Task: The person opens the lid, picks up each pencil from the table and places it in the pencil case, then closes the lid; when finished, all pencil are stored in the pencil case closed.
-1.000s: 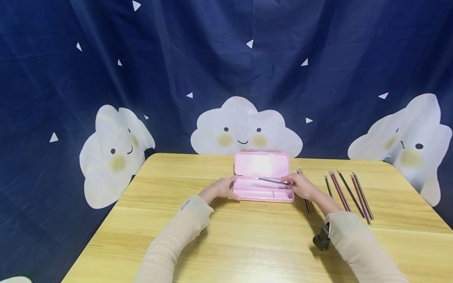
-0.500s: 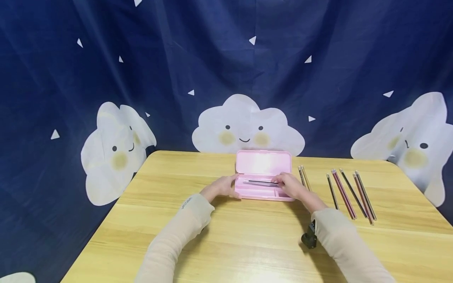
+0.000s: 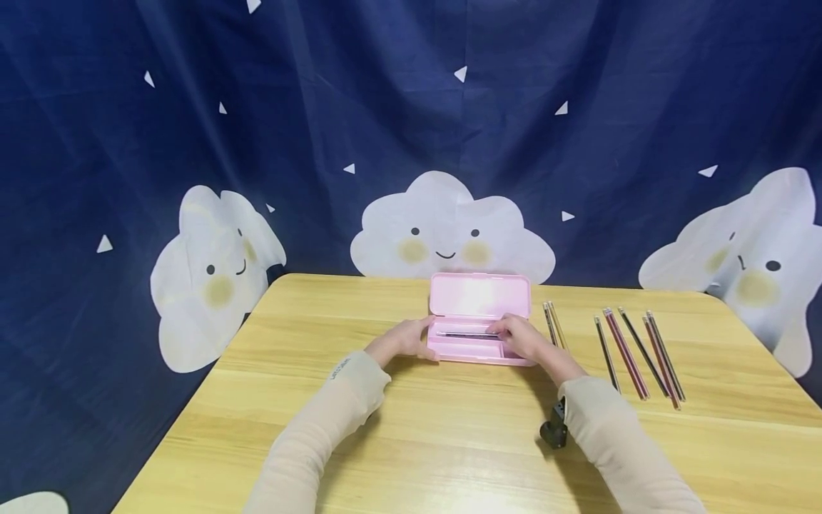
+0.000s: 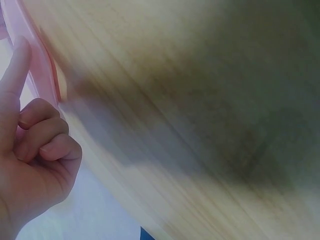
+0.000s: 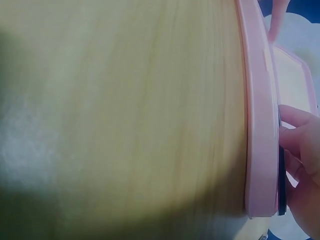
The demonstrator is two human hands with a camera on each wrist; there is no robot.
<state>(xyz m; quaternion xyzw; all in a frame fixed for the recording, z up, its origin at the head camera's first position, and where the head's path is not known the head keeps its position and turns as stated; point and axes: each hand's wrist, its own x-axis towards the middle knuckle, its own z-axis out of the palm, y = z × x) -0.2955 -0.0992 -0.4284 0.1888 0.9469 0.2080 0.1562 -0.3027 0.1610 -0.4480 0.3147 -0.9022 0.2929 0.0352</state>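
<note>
On the table, a pink pencil case (image 3: 480, 295) stands with its lid up, its compartments facing the person. The left hand (image 3: 408, 338) grips the case's left end; its thumb lies along the front wall in the left wrist view, with the other fingers curled at the end. Inside the long back compartment lies a dark pencil (image 3: 465, 335). At its right end, the right hand (image 3: 523, 337) holds it between thumb and fingers, covering that end in the head view. In the right wrist view, the dark shaft (image 5: 282, 192) shows along the case's rim beside the fingers.
Two pencils (image 3: 556, 325) lie just right of the case, partly hidden by the right hand. Farther right, several dark and red pencils (image 3: 626, 353) lie in a loose row on the wooden table (image 3: 417, 442). A dark blue cloud-patterned curtain (image 3: 385, 93) hangs behind.
The right hand has moved left and lowered the pencil from a slant above the case to lying level in the back compartment. The left hand has kept its place.
</note>
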